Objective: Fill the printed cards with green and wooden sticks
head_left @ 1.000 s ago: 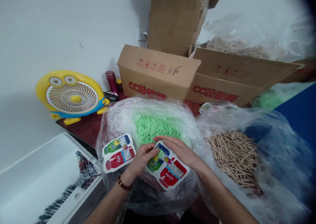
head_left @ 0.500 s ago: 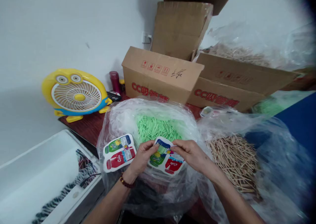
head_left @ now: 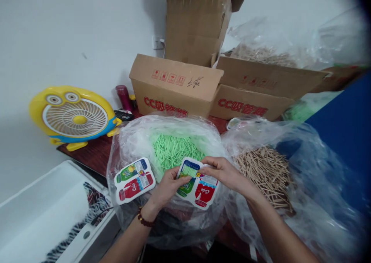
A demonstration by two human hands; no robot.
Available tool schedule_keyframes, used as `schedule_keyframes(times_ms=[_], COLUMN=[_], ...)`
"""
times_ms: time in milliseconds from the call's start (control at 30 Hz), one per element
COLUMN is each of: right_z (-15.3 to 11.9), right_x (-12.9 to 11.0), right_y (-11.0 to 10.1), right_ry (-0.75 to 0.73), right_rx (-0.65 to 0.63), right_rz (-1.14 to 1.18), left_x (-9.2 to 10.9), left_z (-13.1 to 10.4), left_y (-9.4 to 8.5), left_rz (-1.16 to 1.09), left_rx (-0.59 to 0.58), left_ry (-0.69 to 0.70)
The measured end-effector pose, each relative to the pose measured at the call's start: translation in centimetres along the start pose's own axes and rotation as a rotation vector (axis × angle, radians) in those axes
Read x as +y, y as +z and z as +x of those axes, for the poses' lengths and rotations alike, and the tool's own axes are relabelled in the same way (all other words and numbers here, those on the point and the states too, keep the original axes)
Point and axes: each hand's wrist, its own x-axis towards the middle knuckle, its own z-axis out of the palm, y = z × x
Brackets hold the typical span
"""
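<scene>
At the frame's lower centre, a pack (head_left: 205,191) sits between left hand (head_left: 168,185) and right hand (head_left: 225,173), before a heap of sticks (head_left: 175,149) in a plastic bag (head_left: 131,137) on the worktop (head_left: 95,155). A second pack (head_left: 135,181) lies on the bag's left side. A fan (head_left: 79,119) stands at the worktop's left end, behind a tub (head_left: 43,212) at lower left. Cartons (head_left: 174,85) line the back, right of a flask (head_left: 123,97); another stick heap (head_left: 266,174) lies at right.

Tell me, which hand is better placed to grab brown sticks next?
Probably the right hand: it is nearer the brown sticks. The left hand is farther off and grips the card.
</scene>
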Motion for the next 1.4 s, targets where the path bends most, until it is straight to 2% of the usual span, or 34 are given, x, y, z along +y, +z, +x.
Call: schedule_keyframes(times_ms=[133,300,400,533,800,1000,1267,1400], right_z=[-0.8,-2.6,-4.3,-6.8,-10.9,-13.2,-14.9,-14.8], right_x=[0.8,1.3,1.7,3.0,6.0,7.7,8.0,8.4], right_y=[-0.8,-1.0,-1.2,-1.7,-1.3,-1.4,-2.2,-2.0], right_ry=[0.018,0.006,0.018,0.034,0.045,0.056,0.083,0.056], right_rx=[-0.001,0.064,0.085,0.114,0.278,0.317,0.314,0.326], right_rz=[-0.030,-0.130,-0.119,0.004,0.001,-0.069,-0.069,0.034], left_x=[-0.2,0.5,0.6,-0.3,-2.4,-3.9,-4.4,-4.3], left_z=[-0.1,-0.2,-0.2,-0.3,-0.4,-0.1,0.0,-0.1], left_y=[1.0,2.6,4.2,6.6,10.1,11.5,12.9,13.1], left_rz=[0.081,0.114,0.185,0.269,0.442,0.473,0.523,0.480], left_rx=[0.018,-0.082,-0.082,-0.069,-0.195,-0.309,-0.348,-0.339], left_ry=[-0.003,-0.048,-0.053,-0.071,-0.151,-0.212,-0.226,-0.268])
